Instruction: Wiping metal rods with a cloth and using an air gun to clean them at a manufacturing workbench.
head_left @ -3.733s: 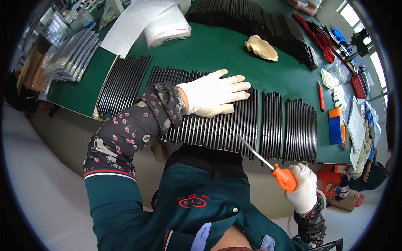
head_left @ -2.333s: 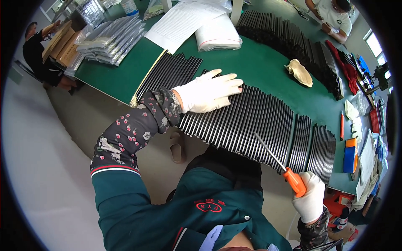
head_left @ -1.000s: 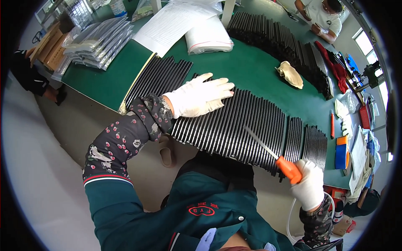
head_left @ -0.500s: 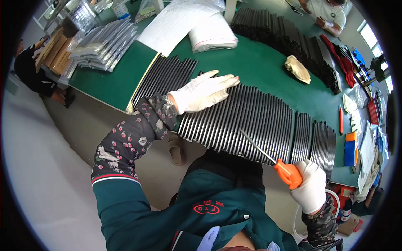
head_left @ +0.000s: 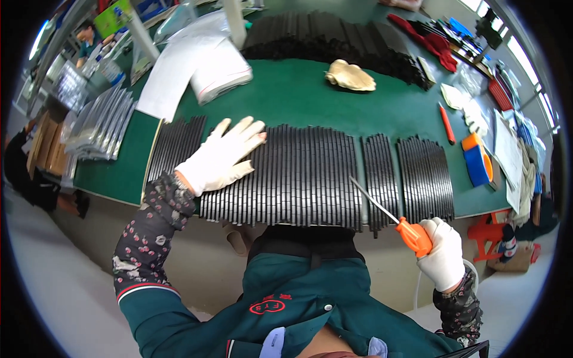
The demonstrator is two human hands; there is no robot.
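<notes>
My left hand (head_left: pixel 222 156), in a white glove, lies flat with fingers spread on the left part of a wide row of thin black rods (head_left: pixel 304 173). My gloved right hand (head_left: pixel 443 253) is closed round the orange handle of a screwdriver (head_left: pixel 413 236). Its thin metal shaft points up and left, and the tip is over the right edge of the wide row. Whether the tip touches the rods I cannot tell. Two narrower groups of rods, a slim one (head_left: pixel 382 173) and a broader one (head_left: pixel 425 176), lie to the right, with gaps between them.
Behind are a beige glove (head_left: pixel 350 76) and a long dark pile of rods (head_left: pixel 328 39). A red pen-like tool (head_left: pixel 446 124) and blue-and-orange tape rolls (head_left: pixel 477 160) lie right. Papers (head_left: pixel 173 71) and bagged stacks (head_left: pixel 104 125) stand left. The table's front edge runs close to my waist.
The view has turned, so the table sits further left. My left hand's fingers have spread wider and point more away from me. The screwdriver tip has moved right across the rods.
</notes>
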